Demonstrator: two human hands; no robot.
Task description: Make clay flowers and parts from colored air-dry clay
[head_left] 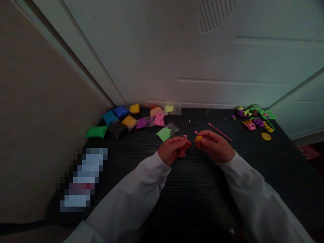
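Right hand (216, 145): one, thumb and fingertips pinching a lump
Yellow-orange lump (198, 138): one, in the right fingertips, above the dark tabletop (126, 175)
Left hand (172, 150): one, fingers curled, just beside the lump; cannot tell whether it grips anything
Pink pieces (195, 132): two, small, one just beyond each hand
Pink stick (220, 132): one, lying beyond the right hand
Packets (164, 134): at least eleven, coloured, mostly left of the hands
Yellow disc (266, 136): one, far right
Pink cup (251, 126): one, holding orange sticks (246, 123)
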